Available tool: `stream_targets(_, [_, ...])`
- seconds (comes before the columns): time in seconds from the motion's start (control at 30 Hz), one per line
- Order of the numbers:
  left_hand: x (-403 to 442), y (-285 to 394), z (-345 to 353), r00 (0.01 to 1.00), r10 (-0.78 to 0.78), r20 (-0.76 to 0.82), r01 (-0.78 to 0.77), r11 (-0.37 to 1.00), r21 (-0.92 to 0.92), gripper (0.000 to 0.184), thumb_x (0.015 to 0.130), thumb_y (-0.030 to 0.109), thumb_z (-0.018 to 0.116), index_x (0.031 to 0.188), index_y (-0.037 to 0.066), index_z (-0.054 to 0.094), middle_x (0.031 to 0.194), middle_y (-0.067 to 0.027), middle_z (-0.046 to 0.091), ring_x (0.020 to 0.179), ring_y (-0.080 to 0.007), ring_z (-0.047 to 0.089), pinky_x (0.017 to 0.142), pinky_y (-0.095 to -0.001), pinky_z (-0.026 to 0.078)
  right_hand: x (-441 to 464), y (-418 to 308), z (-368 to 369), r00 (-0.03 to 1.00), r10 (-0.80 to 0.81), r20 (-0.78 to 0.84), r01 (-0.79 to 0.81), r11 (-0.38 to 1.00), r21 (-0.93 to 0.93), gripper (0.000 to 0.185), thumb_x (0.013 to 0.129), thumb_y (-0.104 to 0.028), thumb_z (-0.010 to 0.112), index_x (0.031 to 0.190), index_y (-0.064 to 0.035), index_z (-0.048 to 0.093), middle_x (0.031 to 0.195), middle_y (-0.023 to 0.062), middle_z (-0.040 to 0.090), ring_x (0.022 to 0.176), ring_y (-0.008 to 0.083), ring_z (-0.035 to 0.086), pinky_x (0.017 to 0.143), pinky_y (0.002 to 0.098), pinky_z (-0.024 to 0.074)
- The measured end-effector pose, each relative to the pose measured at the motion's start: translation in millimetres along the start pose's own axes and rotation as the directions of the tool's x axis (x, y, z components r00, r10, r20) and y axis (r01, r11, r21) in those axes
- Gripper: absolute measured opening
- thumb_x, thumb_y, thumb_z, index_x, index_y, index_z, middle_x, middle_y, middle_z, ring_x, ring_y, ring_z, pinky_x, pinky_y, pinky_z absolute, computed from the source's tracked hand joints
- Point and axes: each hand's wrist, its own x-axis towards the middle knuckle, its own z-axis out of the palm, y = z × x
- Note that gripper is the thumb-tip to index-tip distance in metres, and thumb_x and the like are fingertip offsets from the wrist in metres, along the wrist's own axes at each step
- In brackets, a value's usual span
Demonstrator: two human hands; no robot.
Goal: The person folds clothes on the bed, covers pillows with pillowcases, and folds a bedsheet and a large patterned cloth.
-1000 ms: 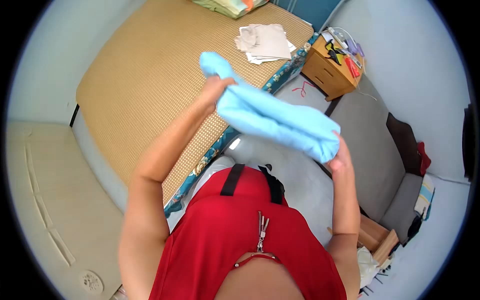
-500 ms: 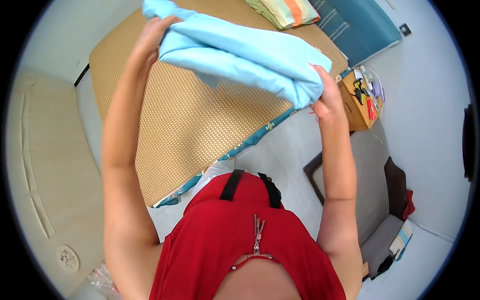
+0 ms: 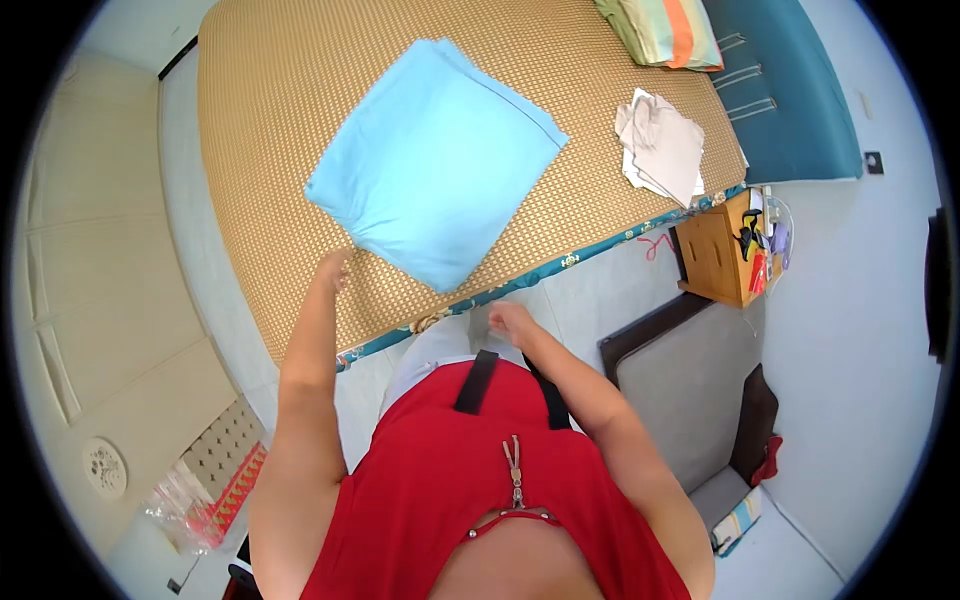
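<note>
A light-blue folded cloth [image 3: 440, 165] lies as a rough square on the woven mat [image 3: 270, 130] of the bed, its lower-left corner gathered. Just off that corner is my left hand [image 3: 337, 270], its fingers a little apart and holding nothing; whether a fingertip touches the cloth I cannot tell. My right hand [image 3: 512, 322] is in front of my body, below the cloth and near the bed's edge. Its fingers are curled in, with nothing visible in them.
A stack of pale cloths [image 3: 662, 145] lies at the right of the mat, with a striped pillow [image 3: 665, 35] by the blue headboard [image 3: 790, 90]. A wooden nightstand [image 3: 712, 255] holding small items and a grey-cushioned seat [image 3: 690, 380] stand to the right.
The blue cloth, held up between both hands before, now lies on the mat. Both hands have let go and come down toward my body. The pale cloths have come into view.
</note>
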Motion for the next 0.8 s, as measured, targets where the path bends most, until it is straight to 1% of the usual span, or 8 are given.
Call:
stream_targets(0.03, [28,-34,2,0.984,-0.174,0.041,0.177,0.979,-0.101,0.034,0.074,0.033,0.062,0.095,0.006,0.058,0.093,-0.0084,0.055,0.078,-0.0216,0.053,0.066,-0.0354,0.041,-1,8,-4,0.997,0.063,-0.033,-0.063,0.998,0.005,0.032,0.081,-0.011,0.055,0.112,-0.0042,0.052,0.077,0.0040,0.055,0.062,0.0155,0.053,0.059,0.0272,0.0469])
stream_targets(0.2, [23,-81,44,0.987,-0.092,0.133,0.120,0.969,-0.217,0.017,0.085,0.026,0.055,0.084,0.009,0.054,0.069,-0.0021,0.048,0.057,-0.0136,0.045,0.050,-0.0297,0.038,1,-5,-28,0.994,0.090,-0.060,-0.092,0.995,-0.028,0.037,0.083,-0.011,0.053,0.118,-0.0013,0.049,0.076,0.0044,0.056,0.065,0.0141,0.057,0.062,0.0254,0.0495])
stream_targets(0.33, [40,-72,64,0.971,-0.015,0.239,0.082,0.958,-0.276,0.019,0.084,0.029,0.058,0.082,0.010,0.056,0.065,-0.0017,0.048,0.055,-0.0138,0.042,0.051,-0.0286,0.035,23,-19,-36,0.983,0.019,-0.182,-0.033,0.997,-0.071,0.038,0.083,-0.012,0.054,0.119,-0.0016,0.050,0.078,0.0032,0.058,0.069,0.0117,0.058,0.066,0.0238,0.0500])
stream_targets(0.53, [51,-23,80,1.000,0.017,-0.020,-0.024,0.905,-0.425,0.029,0.086,0.027,0.058,0.102,0.004,0.054,0.081,-0.0076,0.053,0.067,-0.0165,0.049,0.056,-0.0338,0.040,31,-45,8,0.989,-0.063,-0.134,0.037,0.982,-0.184,0.037,0.084,-0.012,0.053,0.119,-0.0003,0.051,0.081,0.0035,0.059,0.071,0.0100,0.057,0.064,0.0218,0.0473])
stream_targets(0.63, [125,-44,90,0.960,0.121,-0.252,-0.233,0.844,-0.483,0.041,0.084,0.023,0.060,0.115,0.000,0.049,0.102,-0.0135,0.055,0.091,-0.0240,0.053,0.075,-0.0397,0.045,38,-41,24,0.995,-0.077,-0.059,0.059,0.964,-0.259,0.036,0.084,-0.013,0.053,0.118,-0.0009,0.052,0.083,0.0039,0.059,0.072,0.0105,0.057,0.065,0.0227,0.0476])
stream_targets(0.7, [93,-7,89,0.790,0.306,-0.532,-0.318,0.945,0.071,0.047,0.080,0.020,0.063,0.120,0.001,0.048,0.110,-0.0158,0.053,0.103,-0.0290,0.050,0.087,-0.0407,0.041,43,-37,33,0.999,-0.053,-0.014,0.046,0.954,-0.295,0.034,0.085,-0.013,0.053,0.117,-0.0013,0.052,0.083,0.0041,0.059,0.073,0.0110,0.057,0.066,0.0233,0.0478])
stream_targets(0.73, [74,15,87,0.670,0.439,-0.599,-0.271,0.895,0.353,0.051,0.079,0.019,0.065,0.123,0.001,0.047,0.114,-0.0170,0.052,0.108,-0.0315,0.048,0.093,-0.0412,0.039,46,-35,37,0.999,-0.047,-0.018,0.038,0.947,-0.320,0.032,0.086,-0.012,0.052,0.116,-0.0013,0.053,0.084,0.0041,0.059,0.073,0.0110,0.057,0.068,0.0236,0.0477])
stream_targets(0.8, [75,40,86,0.568,0.745,-0.350,-0.463,0.641,0.613,0.051,0.074,0.015,0.067,0.121,0.004,0.050,0.110,-0.0163,0.053,0.108,-0.0334,0.047,0.092,-0.0413,0.041,50,-31,41,0.999,-0.037,0.002,0.036,0.952,-0.303,0.031,0.086,-0.011,0.052,0.116,-0.0011,0.053,0.083,0.0041,0.058,0.073,0.0109,0.057,0.067,0.0235,0.0475])
